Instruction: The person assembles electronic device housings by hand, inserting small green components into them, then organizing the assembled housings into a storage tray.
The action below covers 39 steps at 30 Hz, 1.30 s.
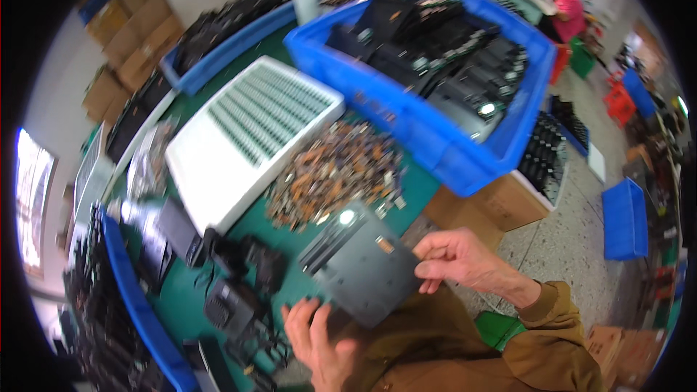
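Note:
A flat, dark grey rectangular device casing point(367, 272) hangs tilted over the table's near edge. Along one side runs a black slotted strip, and a small orange label sits near the right edge. My right hand point(465, 267) pinches that right edge between thumb and fingers. Beside the casing's lower left edge is my left hand point(319, 341), fingers apart and thumb out; whether its fingertips touch the casing I cannot tell. Just beyond the casing lies a heap of small orange, brown and silvery parts point(334, 174). Black power adapters point(236, 305) with cables lie left of my left hand.
A white tray point(207, 192) holds rows of small green pieces. Behind the heap, a blue crate point(421, 149) full of black casings rests partly over a cardboard box point(486, 207). Another blue bin point(138, 305) borders the left side. A person in pink point(570, 18) is far right.

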Tool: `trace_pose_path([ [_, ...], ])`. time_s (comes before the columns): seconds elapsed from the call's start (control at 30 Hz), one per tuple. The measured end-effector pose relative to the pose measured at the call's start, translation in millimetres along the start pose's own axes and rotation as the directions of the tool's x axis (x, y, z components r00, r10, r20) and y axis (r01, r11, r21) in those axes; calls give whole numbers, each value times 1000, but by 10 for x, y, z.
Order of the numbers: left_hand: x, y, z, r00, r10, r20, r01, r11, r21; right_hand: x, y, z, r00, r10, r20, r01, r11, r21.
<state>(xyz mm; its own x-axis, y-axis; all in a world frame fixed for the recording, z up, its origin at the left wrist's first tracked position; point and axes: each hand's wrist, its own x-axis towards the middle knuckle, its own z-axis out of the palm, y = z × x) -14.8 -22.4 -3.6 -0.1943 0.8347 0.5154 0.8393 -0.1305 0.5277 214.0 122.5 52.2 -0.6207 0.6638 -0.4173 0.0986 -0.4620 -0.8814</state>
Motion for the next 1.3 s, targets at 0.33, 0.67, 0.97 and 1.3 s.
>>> trace_pose_path([
  [0.33, 45, 93, -77, 998, 54, 23, -53, 997, -49, -405, -1047, -588, 914, -348, -207, 380, 915, 140],
  [0.67, 32, 11, -47, 995, 41, 89, -43, 999, 32, 356, -2218, -2572, 618, -446, -647, 572, 820, -19],
  [0.97, 186, 92, -71, 990, -18, 140, 4, 995, 96, 1388, -2166, -4089, 410, -47, -911, 588, 777, 225],
  [1.3, 263, -27, 72, 981, 190, -37, -182, 971, 157, 1773, -2202, -4205, 383, 25, -923, 491, 842, 226],
])
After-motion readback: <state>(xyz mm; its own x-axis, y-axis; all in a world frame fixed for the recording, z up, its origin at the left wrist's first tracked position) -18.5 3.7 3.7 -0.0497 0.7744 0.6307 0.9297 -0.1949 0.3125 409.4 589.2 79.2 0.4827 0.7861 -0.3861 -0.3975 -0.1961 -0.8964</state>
